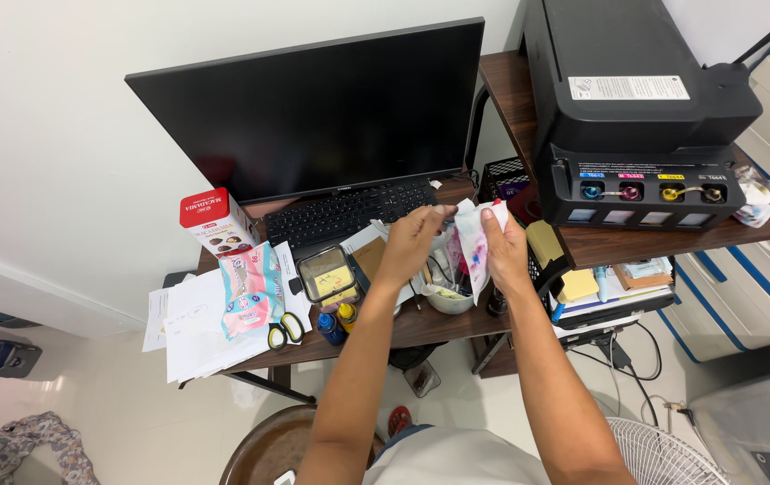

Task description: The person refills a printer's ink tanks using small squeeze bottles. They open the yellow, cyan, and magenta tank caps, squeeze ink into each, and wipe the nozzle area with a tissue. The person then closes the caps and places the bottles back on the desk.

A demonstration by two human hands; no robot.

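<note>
Both my hands are raised over the middle of a cluttered brown desk (421,325). My right hand (503,247) grips a crumpled white tissue (473,241) stained pink and blue. My left hand (413,241) pinches the tissue's upper left edge with its fingertips. Below the hands sits a small bowl (448,298) with pens and oddments. A black ink-tank printer (636,108) with blue, magenta, yellow and black tank caps stands on a raised shelf to the right.
A dark monitor (313,108) and black keyboard (349,213) fill the back. Left lie a red-topped box (216,224), a pink-and-blue packet (248,287), papers, yellow-handled scissors (284,330), a clear lidded box (327,275) and small ink bottles (338,321). A round stool (268,445) and fan (663,454) stand below.
</note>
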